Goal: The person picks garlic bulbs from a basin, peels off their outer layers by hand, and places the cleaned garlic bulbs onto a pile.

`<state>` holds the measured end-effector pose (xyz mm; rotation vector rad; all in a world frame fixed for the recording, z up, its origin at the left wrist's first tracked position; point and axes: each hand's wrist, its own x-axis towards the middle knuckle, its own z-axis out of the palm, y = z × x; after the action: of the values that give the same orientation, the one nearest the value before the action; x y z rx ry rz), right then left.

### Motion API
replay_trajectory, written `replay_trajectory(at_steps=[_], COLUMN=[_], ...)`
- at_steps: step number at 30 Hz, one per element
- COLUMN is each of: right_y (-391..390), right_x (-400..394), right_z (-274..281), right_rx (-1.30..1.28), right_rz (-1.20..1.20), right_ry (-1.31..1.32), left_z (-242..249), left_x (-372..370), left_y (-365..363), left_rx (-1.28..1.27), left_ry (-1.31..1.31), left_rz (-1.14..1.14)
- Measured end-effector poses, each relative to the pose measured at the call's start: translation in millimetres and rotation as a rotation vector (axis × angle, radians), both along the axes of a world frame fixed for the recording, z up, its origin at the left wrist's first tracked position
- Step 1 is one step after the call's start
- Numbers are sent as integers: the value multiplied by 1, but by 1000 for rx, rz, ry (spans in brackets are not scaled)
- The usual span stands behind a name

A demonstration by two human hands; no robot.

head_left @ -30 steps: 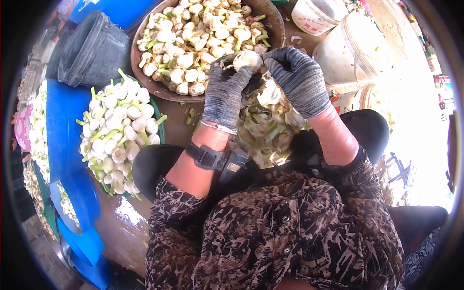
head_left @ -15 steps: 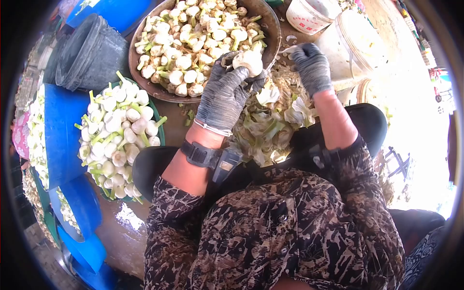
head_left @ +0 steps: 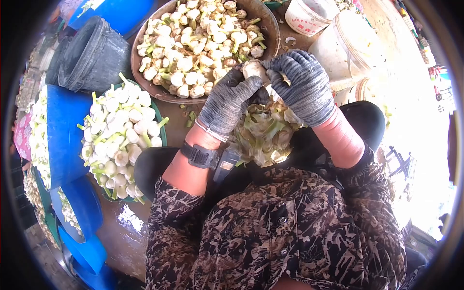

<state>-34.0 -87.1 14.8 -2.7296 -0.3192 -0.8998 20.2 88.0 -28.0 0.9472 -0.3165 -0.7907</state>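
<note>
My left hand (head_left: 227,104), in a grey knit glove, is closed round a garlic bulb (head_left: 254,71) held at its fingertips. My gloved right hand (head_left: 303,87) is at the bulb's right side with its fingers curled in a pinch; what lies between them is too small to make out. Just behind my hands stands a wide brown basin (head_left: 274,41) full of garlic bulbs with stems. Below the hands, between my knees, lies a heap of loose garlic skins (head_left: 268,130). Whiter bulbs with green stems form a pile (head_left: 121,140) to the left.
A dark grey bucket (head_left: 92,58) leans at the upper left beside a blue tub (head_left: 70,135). More blue containers (head_left: 87,251) stand at the lower left. White buckets (head_left: 338,48) are at the upper right, beyond my right hand.
My right hand has moved left and down from beside the white bucket to the bulb. The left hand still holds the bulb in nearly the same place.
</note>
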Motion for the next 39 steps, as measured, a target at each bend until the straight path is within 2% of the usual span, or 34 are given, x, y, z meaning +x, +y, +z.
replay_trajectory(at_steps=[3,4,5,6,8,10,12,13,14,16,17,18,20,22,24,25,26,28,31,33,34,36,37,38,39], right_y=[1,2,1,0,-2,3,8,7,5,1,1,1,0,0,0,-1,-3,-6,-7,-1,-5,-10,-10,-21,-29], right_x=[-5,-5,-4,-3,-1,-7,-14,-17,-16,-14,-15,-15,-18,-17,-15,-12,-10,-9,-9,-11,-12,-14,-17,-17,-20], right_z=[-1,-1,-7,-11,-15,-12,-5,-6,-7,-10,-10,-9,-6,-13,-16,-20,-20,-14,-11,-4,-11,-27,-14,-19,-33], right_rx=[59,121,324,325,634,649,302,242,243,636,763,762,558,517,824,1136,1135,1457,1373,1208,1207,779,1030,1065,786], right_rz=[-52,-79,-64,-66,-65,-82,-47,-58,-57,107,164,167,-4,-15,-100,-32,-29,-112,-100,-97,-102,61,-82,-102,-192], right_ry=[59,101,159,159,231,246,116,162,163,278,323,323,474,404,560,638,637,819,808,750,746,447,655,734,603], left_z=[8,12,14,10,0,3,8,5,0,0,1,2,-11,-10,-3,3,7,0,-15,-18,-15,-10,-7,-7,-11], left_x=[-2,-3,-3,-2,4,4,-1,-1,0,0,0,0,5,6,8,7,6,9,15,16,17,10,6,5,4], left_y=[3,5,6,6,5,5,3,2,1,-1,-1,-2,-7,-7,-7,-7,-7,-8,-9,-12,-15,-16,-16,-17,-19], left_rx=[94,183,270,271,301,269,140,141,230,321,328,333,311,480,563,544,522,488,97,80,57,91,68,45,49], left_ry=[-89,-263,-437,-437,-752,-734,-469,-466,-493,-519,-692,-864,-908,-1097,-1044,-898,-751,-746,-208,-231,-258,-235,-193,-152,-199], left_rz=[-48,-29,-7,-9,35,23,-35,-34,6,48,124,198,232,238,193,156,118,142,64,46,28,51,46,42,43])
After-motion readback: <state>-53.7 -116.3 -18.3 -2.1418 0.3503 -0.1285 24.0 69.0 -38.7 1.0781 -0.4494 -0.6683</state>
